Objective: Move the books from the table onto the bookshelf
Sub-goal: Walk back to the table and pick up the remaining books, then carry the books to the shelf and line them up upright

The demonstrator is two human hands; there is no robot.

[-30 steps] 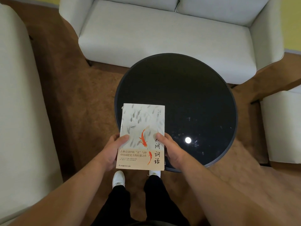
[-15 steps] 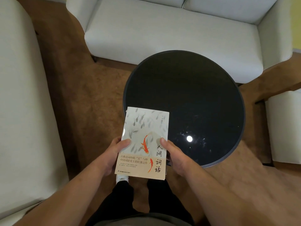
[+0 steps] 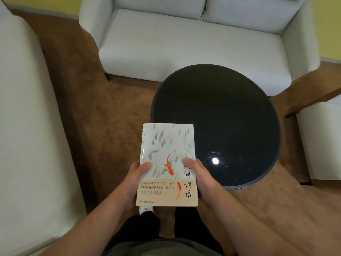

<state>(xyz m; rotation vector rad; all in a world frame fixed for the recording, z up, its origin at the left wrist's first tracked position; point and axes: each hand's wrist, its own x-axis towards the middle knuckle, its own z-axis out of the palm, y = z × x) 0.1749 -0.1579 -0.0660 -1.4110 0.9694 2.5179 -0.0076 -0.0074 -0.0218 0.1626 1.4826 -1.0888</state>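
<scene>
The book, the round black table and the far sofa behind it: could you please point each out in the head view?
book [image 3: 164, 143]: head view, upper cover among the grey fish.
round black table [image 3: 221, 108]: head view, bare glossy top.
far sofa [image 3: 184, 43]: head view, seat cushion.

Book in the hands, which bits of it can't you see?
Head view:
1. Title's top on the book: covered by the right hand.
2. Back cover and fingers of the left hand: behind the book.
3. Small print on its tan band: too small.
</scene>
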